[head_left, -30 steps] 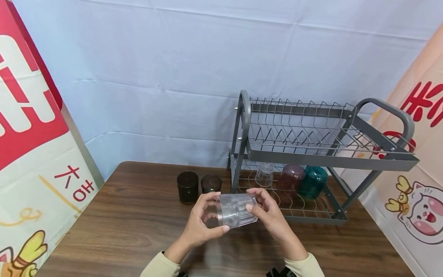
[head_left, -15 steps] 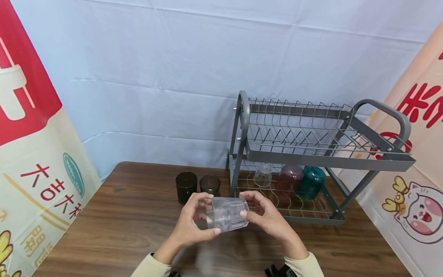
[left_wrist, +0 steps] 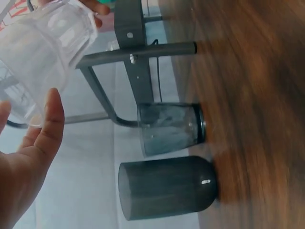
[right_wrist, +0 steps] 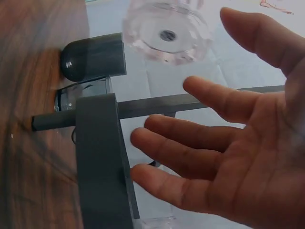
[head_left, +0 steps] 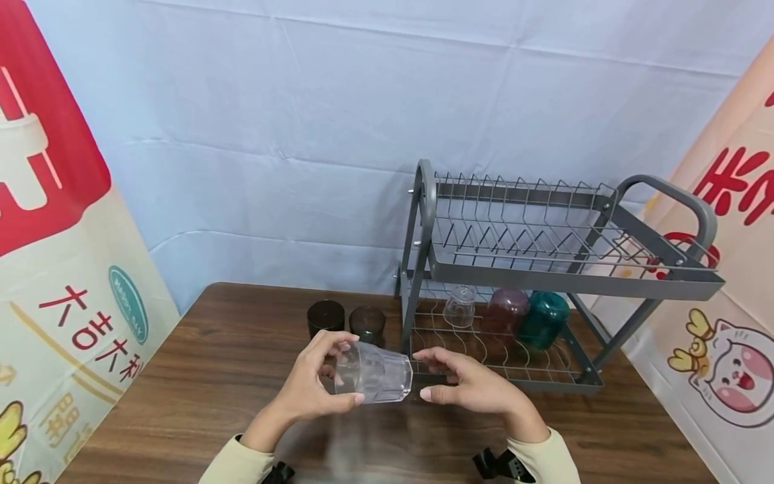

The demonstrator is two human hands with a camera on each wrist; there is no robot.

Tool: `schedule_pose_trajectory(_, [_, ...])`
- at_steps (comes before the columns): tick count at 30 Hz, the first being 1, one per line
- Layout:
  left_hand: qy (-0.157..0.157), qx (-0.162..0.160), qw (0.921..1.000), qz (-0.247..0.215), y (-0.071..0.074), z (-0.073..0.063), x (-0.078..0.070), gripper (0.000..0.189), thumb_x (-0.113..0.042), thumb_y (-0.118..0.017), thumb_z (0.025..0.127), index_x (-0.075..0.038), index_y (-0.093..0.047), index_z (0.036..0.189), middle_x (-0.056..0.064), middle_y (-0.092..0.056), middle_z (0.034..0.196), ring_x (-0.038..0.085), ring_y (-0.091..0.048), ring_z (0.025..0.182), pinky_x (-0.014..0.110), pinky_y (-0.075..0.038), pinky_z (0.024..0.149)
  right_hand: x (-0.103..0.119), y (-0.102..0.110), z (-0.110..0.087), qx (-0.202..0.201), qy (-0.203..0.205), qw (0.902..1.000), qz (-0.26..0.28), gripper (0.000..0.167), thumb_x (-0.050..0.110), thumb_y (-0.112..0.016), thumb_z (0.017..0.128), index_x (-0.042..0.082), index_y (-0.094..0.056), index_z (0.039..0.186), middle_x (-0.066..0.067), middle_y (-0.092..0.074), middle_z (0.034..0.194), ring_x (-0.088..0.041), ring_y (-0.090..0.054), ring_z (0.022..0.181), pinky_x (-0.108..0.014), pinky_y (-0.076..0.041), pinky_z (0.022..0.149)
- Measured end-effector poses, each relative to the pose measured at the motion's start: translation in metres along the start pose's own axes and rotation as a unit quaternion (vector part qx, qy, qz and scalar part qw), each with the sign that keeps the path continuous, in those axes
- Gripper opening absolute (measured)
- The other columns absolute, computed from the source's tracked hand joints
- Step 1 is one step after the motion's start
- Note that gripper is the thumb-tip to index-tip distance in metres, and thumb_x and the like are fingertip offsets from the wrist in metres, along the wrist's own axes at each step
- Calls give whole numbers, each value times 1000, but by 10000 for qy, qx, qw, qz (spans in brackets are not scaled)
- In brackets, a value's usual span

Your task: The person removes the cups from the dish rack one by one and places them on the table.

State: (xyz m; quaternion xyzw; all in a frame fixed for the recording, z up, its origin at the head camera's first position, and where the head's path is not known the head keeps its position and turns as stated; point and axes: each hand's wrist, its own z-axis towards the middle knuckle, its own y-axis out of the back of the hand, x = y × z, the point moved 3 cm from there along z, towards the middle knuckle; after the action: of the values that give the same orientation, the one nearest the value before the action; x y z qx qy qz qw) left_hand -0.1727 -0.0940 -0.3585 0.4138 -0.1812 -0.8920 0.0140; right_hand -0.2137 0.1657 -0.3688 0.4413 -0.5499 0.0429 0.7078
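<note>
My left hand [head_left: 307, 382] grips a clear tumbler [head_left: 382, 374] around its mouth end, with the thumb below and fingers above. The tumbler lies on its side in the air over the table, its base pointing right. Just off that base is my right hand [head_left: 478, 388], fingers spread and relaxed, holding nothing. In the right wrist view the round tumbler base [right_wrist: 167, 36] faces the open palm, with a gap between. Behind the left hand stand a dark cup [left_wrist: 167, 188] and a smoky grey glass [left_wrist: 169, 129], side by side on the table.
A two-tier grey dish rack [head_left: 574, 277] stands at the right. On its lower tier are a small clear glass [head_left: 459, 308], a purple glass [head_left: 508, 310] and a teal glass [head_left: 544, 319]. A pale cloth [head_left: 272, 168] hangs behind the wooden table [head_left: 199, 383].
The right hand has let go of the tumbler's base and drawn away from it. The left hand has carried the tumbler to the left.
</note>
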Motion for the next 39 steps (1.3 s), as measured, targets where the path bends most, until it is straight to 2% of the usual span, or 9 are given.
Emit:
schedule_pose_trajectory(4, [74,167,9989,437,2,-3,16,70,-15,-83,58,-13,-52,121,15,-48,102,31,-51,81,32,-49,52,2,3,0,256,19,9987,-439,48,32,-66,86,16,-50,128,-8,-49,129,-32,-48,115,-55,-39,88])
schedule_pose_trajectory(8, [155,407,9942,982,6,-5,29,72,-28,-84,58,-18,-53,122,5,-48,102,21,-50,81,28,-49,54,6,6,0,465,92,9942,-961,48,37,-65,86,18,-52,127,-8,-50,128,-32,-50,113,-52,-41,87])
schedule_pose_trajectory(14, [188,773,9847,1553,13,-6,29,72,-36,-82,57,-30,-52,123,-1,-48,100,17,-48,79,26,-47,53,11,12,1,535,191,9830,-1745,49,40,-64,86,11,-54,125,-9,-53,123,-30,-52,110,-47,-42,87])
schedule_pose_trajectory(19, [3,1021,9729,2075,19,-6,28,75,-35,-82,52,-31,-52,121,-2,-49,102,16,-51,83,30,-48,64,16,17,3,476,131,9734,-2236,52,42,-65,85,9,-56,123,-8,-55,118,-27,-51,109,-48,-40,88])
schedule_pose_trajectory(21, [-52,1055,9685,2257,21,-6,27,76,-34,-82,50,-30,-53,120,-2,-49,102,15,-52,85,32,-48,67,18,19,3,453,50,9715,-2328,53,42,-66,84,8,-56,123,-8,-55,117,-27,-51,109,-48,-40,88])
schedule_pose_trajectory(29, [124,1139,9555,2718,30,-6,29,76,-32,-82,46,-30,-54,117,-1,-47,99,14,-52,81,30,-47,65,18,25,7,368,-235,9659,-2552,51,36,-70,81,10,-56,122,-12,-53,118,-31,-50,109,-50,-40,87])
schedule_pose_trajectory(39, [451,1168,9439,3056,46,-6,36,74,-29,-83,48,-27,-56,116,3,-46,94,17,-53,77,31,-47,62,16,31,11,-129,-889,9551,-2823,52,32,-75,78,11,-57,121,-14,-52,119,-34,-51,108,-50,-41,85])
